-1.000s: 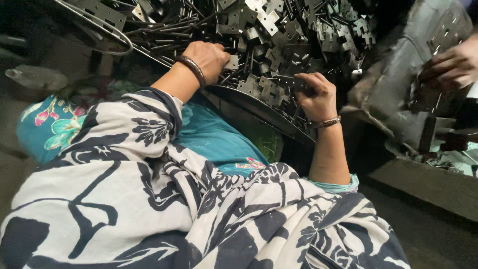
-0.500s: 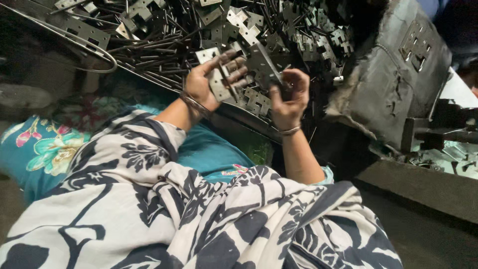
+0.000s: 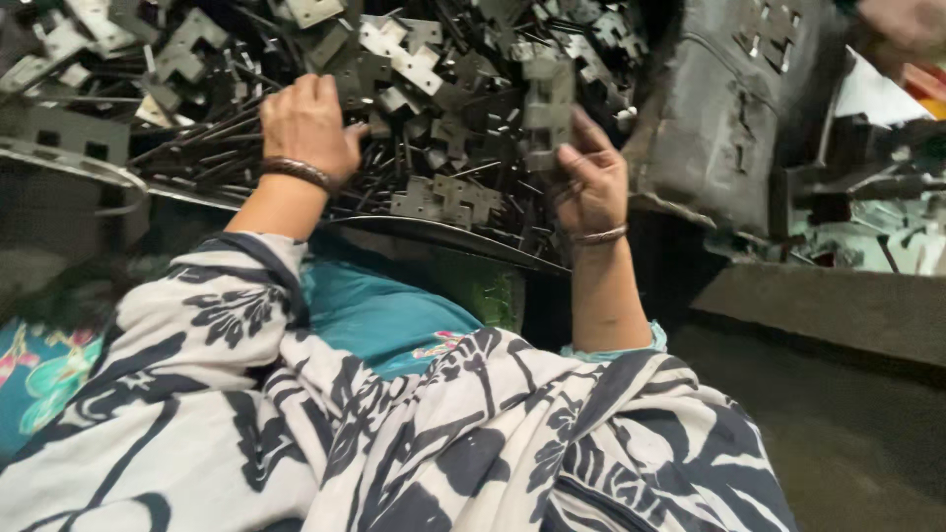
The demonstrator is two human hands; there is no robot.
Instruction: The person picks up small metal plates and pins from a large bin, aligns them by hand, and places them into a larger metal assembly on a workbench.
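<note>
A heap of grey stamped metal plates and thin dark rods (image 3: 434,89) fills a wide shallow pan whose rim (image 3: 434,229) runs in front of me. My right hand (image 3: 589,177) holds up a stack of flat perforated metal plates (image 3: 548,110) above the heap. My left hand (image 3: 307,123), a bangle at its wrist, rests palm down on the rods and plates at the heap's left side; what its fingers hold is hidden.
A black-and-white patterned cloth (image 3: 414,433) over teal fabric covers my lap. A dark dented metal container (image 3: 749,108) stands at the right. Another person's hand (image 3: 902,22) shows at the top right corner. A grey ledge (image 3: 838,310) lies below it.
My hands have drawn apart. The left went down onto the heap at the left. The right now lifts a stack of plates upright.
</note>
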